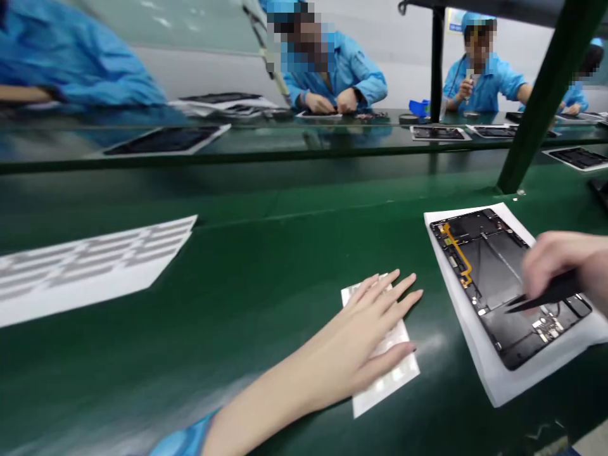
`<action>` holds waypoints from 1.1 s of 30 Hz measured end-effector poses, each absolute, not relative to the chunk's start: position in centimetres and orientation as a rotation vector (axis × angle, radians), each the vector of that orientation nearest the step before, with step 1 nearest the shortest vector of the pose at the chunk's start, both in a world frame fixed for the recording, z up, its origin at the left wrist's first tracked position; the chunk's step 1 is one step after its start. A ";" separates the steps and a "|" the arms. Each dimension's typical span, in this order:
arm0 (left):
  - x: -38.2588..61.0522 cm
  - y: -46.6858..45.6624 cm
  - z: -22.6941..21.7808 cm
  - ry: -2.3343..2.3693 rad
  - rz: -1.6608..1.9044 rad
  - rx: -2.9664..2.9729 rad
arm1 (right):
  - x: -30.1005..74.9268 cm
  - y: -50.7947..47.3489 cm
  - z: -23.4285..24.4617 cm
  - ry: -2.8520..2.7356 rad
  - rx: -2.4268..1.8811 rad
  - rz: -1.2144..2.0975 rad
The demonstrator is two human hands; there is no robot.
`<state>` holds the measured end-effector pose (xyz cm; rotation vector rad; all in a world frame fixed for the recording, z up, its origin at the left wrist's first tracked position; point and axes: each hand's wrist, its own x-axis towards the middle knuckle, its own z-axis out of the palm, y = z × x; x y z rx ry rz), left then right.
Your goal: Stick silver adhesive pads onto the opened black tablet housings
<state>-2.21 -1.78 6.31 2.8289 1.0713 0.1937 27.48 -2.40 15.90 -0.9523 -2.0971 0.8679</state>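
Left hand (370, 329) flat on white label sheet (384, 389), fingers spread apart; right hand (558, 263), fingers clamped on black tweezers (546, 292), tips over opened tablet (489, 272) on green tabletop (237, 316).

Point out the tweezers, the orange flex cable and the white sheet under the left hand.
Tweezers (541, 296): head view, on the black shank.
Orange flex cable (456, 250): head view, on its middle stretch.
White sheet (386, 394): head view, on its lower end.

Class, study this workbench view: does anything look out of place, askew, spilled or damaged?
Nothing stands out. The opened tablet lies squarely on its white paper, its orange flex cable looks intact, and no spill shows on the green bench. The right hand and black tweezers hide part of the tablet.
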 end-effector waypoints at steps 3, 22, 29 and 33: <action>-0.6 -2.7 5.7 1.178 0.184 2.772 | 22.1 -0.7 14.6 -2.271 -0.817 1.216; -0.4 -3.8 6.1 1.107 0.334 2.713 | 17.9 -0.6 9.3 -2.147 -0.840 1.421; -0.5 -3.8 5.9 1.109 0.365 2.750 | 17.9 -0.4 9.5 -2.190 -0.905 1.407; -0.4 -3.7 5.6 1.116 0.393 2.789 | 17.8 -0.3 9.7 -2.202 -0.929 1.449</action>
